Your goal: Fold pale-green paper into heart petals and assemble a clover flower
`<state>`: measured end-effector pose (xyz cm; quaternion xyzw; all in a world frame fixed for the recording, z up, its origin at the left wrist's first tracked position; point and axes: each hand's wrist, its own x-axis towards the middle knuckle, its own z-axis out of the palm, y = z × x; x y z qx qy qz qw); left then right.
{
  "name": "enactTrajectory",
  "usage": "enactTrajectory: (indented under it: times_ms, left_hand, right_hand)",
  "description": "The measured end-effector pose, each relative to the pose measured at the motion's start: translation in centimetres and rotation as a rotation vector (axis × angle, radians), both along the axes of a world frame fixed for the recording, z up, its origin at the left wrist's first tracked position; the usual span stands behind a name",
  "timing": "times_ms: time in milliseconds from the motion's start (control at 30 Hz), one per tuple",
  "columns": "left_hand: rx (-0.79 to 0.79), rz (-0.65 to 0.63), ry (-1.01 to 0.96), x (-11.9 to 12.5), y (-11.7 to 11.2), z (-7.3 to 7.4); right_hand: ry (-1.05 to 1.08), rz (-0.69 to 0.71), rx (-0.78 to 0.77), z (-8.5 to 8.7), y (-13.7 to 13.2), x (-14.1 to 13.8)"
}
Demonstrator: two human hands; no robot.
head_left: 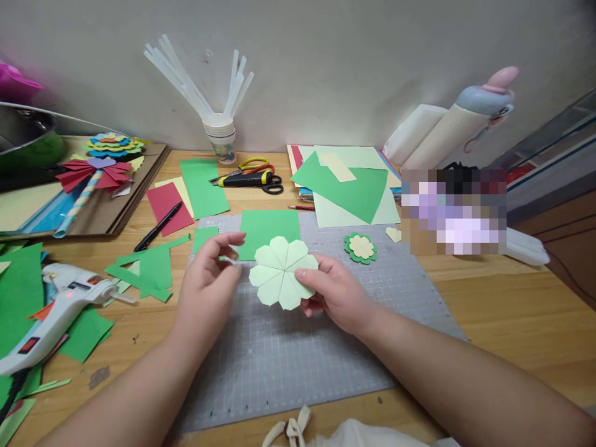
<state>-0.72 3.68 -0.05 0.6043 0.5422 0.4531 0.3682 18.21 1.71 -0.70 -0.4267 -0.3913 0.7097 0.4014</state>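
My right hand [338,292] pinches a pale green paper flower [277,276] by its right edge, thumb on top and fingers beneath. Fold creases run from the flower's middle out to its scalloped petals. Just left of the flower is my left hand [209,279], fingers loosely bent and apart from the thumb, with nothing visible between them. Both hands are above a grey cutting mat [279,366]. Behind the flower, a green paper sheet [270,223] lies on the mat. A smaller green and cream layered paper flower [361,248] rests to the right.
At left are a glue gun [60,310] and green paper scraps [149,267]. A black pen [158,226], a box cutter [246,180] and scissors [274,184] lie farther back. Paper cups [221,139] with straws stand by the wall; stacked paper [349,192] sits back right.
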Motion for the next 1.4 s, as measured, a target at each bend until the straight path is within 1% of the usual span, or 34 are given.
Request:
enactTrajectory:
  times_ms: [33,67,100,167,233,300,333,400,467,533,667,800,867,933,1033,1100,1133,1233,1400]
  left_hand:
    - [-0.187,-0.042,-0.159,0.0,0.0,0.3]
    - [-0.345,-0.108,-0.273,0.1,0.0,0.6]
    - [-0.468,-0.186,-0.335,0.2,0.0,0.9]
    - [-0.618,-0.338,-0.379,0.3,-0.1,1.3]
    - [-0.684,-0.456,-0.384,0.4,-0.3,1.3]
    - [-0.708,-0.520,-0.397,0.4,-0.3,1.1]
    - [-0.715,-0.528,-0.410,0.4,-0.4,0.9]
    - [-0.723,-0.498,-0.444,0.4,-0.4,0.7]
    - [-0.726,-0.439,-0.471,0.4,-0.4,0.7]
    - [-0.730,-0.427,-0.480,0.4,-0.3,0.9]
    - [-0.749,-0.558,-0.476,0.5,-0.4,1.2]
    - [-0.756,-0.569,-0.452,0.5,-0.5,1.2]
    - [-0.766,-0.557,-0.425,0.5,-0.5,1.1]
    - [-0.771,-0.514,-0.411,0.5,-0.6,1.0]
    - [-0.727,-0.352,-0.459,0.6,-0.5,0.8]
    - [-0.688,-0.270,-0.514,0.6,-0.4,0.6]
    - [-0.677,-0.257,-0.538,0.6,-0.3,0.6]
    - [-0.689,-0.287,-0.600,0.6,-0.1,0.5]
    - [-0.722,-0.325,-0.661,0.6,0.0,0.7]
  right_hand:
    - [-0.029,0.018,0.049,0.0,0.1,0.0]
    - [-0.056,0.042,0.094,-0.1,0.1,0.1]
    - [-0.083,0.072,0.129,-0.1,0.1,0.1]
    - [-0.125,0.134,0.158,-0.1,0.1,0.1]
    - [-0.142,0.183,0.162,-0.1,0.0,0.1]
    - [-0.148,0.212,0.161,-0.1,0.0,0.2]
    - [-0.148,0.219,0.159,-0.1,0.0,0.2]
    - [-0.146,0.223,0.153,-0.1,0.0,0.3]
    - [-0.148,0.221,0.151,-0.1,0.0,0.3]
    - [-0.151,0.224,0.156,0.0,0.1,0.3]
    - [-0.163,0.241,0.167,0.0,0.1,0.3]
    - [-0.176,0.238,0.153,0.1,0.1,0.2]
    - [-0.171,0.236,0.148,0.1,0.0,0.1]
    - [-0.147,0.220,0.152,0.1,0.0,0.1]
    - [-0.097,0.167,0.171,-0.1,0.0,0.2]
    - [-0.098,0.116,0.169,-0.3,0.0,0.2]
    - [-0.108,0.089,0.160,-0.3,0.0,0.2]
    - [-0.142,0.043,0.135,-0.6,0.0,0.2]
    - [-0.152,0.051,0.134,-0.7,0.1,0.2]
